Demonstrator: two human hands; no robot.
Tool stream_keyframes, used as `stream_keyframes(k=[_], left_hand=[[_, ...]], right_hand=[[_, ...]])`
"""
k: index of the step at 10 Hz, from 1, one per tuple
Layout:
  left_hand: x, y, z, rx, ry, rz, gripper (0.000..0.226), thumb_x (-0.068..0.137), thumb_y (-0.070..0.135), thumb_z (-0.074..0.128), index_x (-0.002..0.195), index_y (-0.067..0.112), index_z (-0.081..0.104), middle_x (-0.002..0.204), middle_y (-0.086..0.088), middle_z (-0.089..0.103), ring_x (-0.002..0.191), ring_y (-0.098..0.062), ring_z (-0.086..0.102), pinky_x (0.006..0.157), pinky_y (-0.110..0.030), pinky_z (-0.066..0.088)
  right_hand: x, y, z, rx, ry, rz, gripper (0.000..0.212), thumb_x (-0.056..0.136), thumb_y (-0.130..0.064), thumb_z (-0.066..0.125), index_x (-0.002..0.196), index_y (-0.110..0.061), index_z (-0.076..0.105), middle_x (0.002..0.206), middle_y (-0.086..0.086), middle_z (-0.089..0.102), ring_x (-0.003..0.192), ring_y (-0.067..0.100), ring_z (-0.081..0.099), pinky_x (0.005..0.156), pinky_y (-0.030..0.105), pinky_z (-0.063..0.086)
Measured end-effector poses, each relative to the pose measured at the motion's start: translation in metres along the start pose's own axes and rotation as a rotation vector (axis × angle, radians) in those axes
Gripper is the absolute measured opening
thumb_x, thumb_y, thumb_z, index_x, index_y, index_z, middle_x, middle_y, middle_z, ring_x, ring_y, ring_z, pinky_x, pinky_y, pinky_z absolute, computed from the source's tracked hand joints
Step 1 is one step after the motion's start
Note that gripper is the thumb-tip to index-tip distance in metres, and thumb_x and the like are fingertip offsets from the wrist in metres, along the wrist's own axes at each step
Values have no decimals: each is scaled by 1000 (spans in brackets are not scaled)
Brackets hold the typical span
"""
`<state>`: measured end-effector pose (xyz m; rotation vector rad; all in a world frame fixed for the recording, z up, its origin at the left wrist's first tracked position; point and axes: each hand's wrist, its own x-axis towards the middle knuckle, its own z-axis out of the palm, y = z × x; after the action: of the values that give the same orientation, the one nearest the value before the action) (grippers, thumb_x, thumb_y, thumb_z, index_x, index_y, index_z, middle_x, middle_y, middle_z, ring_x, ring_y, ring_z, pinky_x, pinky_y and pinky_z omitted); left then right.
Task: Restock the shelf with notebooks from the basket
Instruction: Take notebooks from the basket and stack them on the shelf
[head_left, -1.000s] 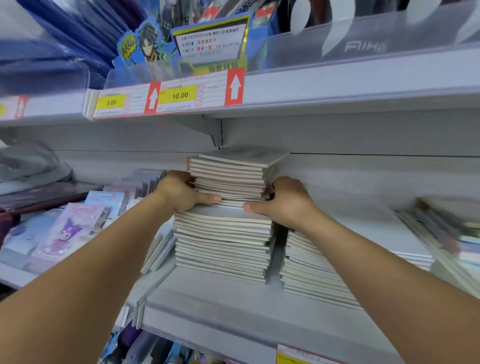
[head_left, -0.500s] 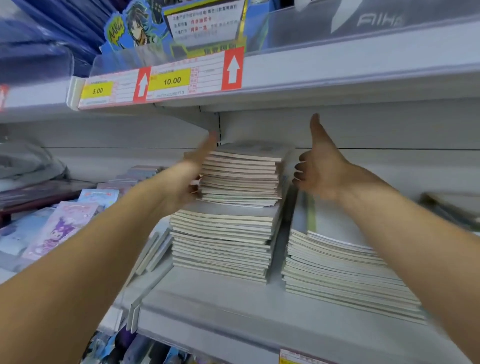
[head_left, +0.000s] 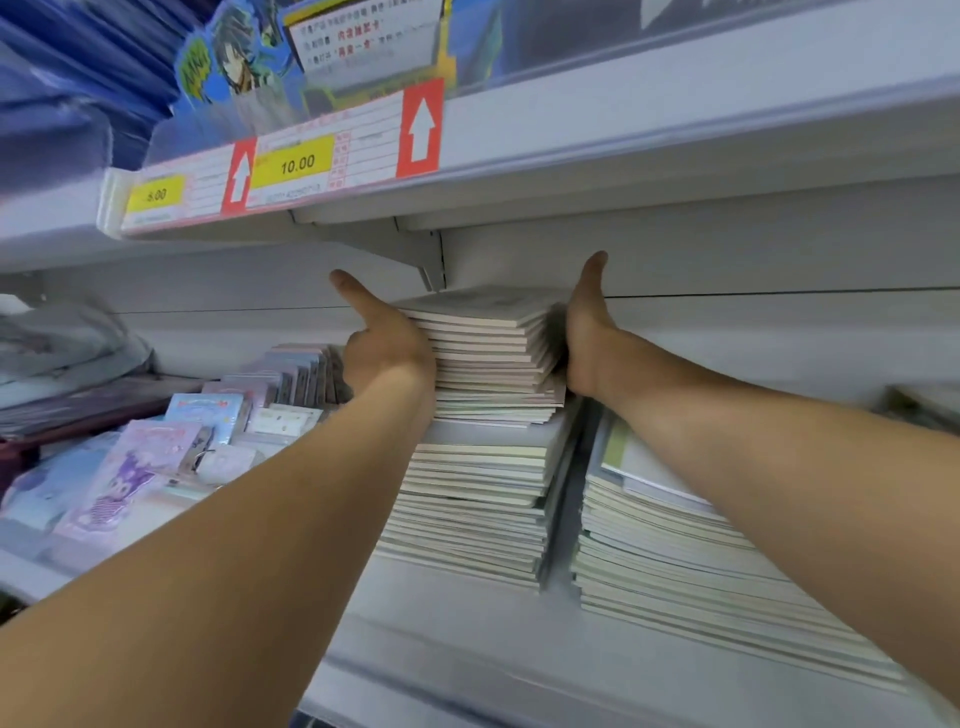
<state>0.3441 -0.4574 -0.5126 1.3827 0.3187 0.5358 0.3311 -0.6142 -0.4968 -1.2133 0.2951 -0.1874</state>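
Store shelf (head_left: 467, 639), white, price tags (head_left: 291, 166) above. Left hand (head_left: 387, 345) and right hand (head_left: 587, 343) pressed flat on notebooks (head_left: 488, 353) (thumbs up, fingers hidden).

Matt paper notebooks (head_left: 483, 358) (cream page edges) on a smooth painted metal shelf (head_left: 467, 623)

A second ago both hands lay on the front of the pile with thumbs pointing inward across the covers; now the left hand (head_left: 387, 345) and the right hand (head_left: 586, 338) stand flat against the two sides of the upper notebooks (head_left: 485, 358), thumbs up. Half a second ago the right hand was still off the pile to its right, and it has since closed in until its palm touches the edges. The lower stack (head_left: 475, 499) now shows its front, which the hands had partly covered.
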Motion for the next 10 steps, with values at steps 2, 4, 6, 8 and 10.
stream_keyframes(k=[2,4,6,8,10], left_hand=[[-11,-11,3,38,119,202,82,81,83,10,69,23,64,69,1,59,67,-17,53,71,-33,32],[-8,-13,8,49,136,212,101,73,87,9,97,12,72,91,-9,70,86,-30,63,73,-39,46],[-8,-12,5,52,126,211,81,74,87,11,58,21,56,62,-1,58,61,-19,54,49,-29,23],[-8,-12,-4,127,32,121,99,78,86,12,112,9,65,100,-11,67,93,-32,63,76,-39,48],[-27,-3,3,39,-33,23,99,82,81,8,141,12,46,137,-15,54,123,-34,52,97,-41,41]], right_hand=[[-1,2,-14,173,-40,-35,111,74,-95,25,152,-18,40,152,9,47,138,29,47,119,46,30],[-2,16,-2,164,36,-141,96,82,-89,21,157,-29,26,159,3,36,144,27,38,121,43,27],[-6,32,16,319,-16,-141,93,74,-85,49,151,-33,40,146,3,53,124,30,57,107,49,45],[-27,23,14,196,29,-91,99,77,-91,32,152,-26,39,150,4,48,129,29,54,110,48,43],[-38,25,5,118,-119,-111,82,75,-93,34,61,-17,62,59,5,62,49,22,60,52,25,49]])
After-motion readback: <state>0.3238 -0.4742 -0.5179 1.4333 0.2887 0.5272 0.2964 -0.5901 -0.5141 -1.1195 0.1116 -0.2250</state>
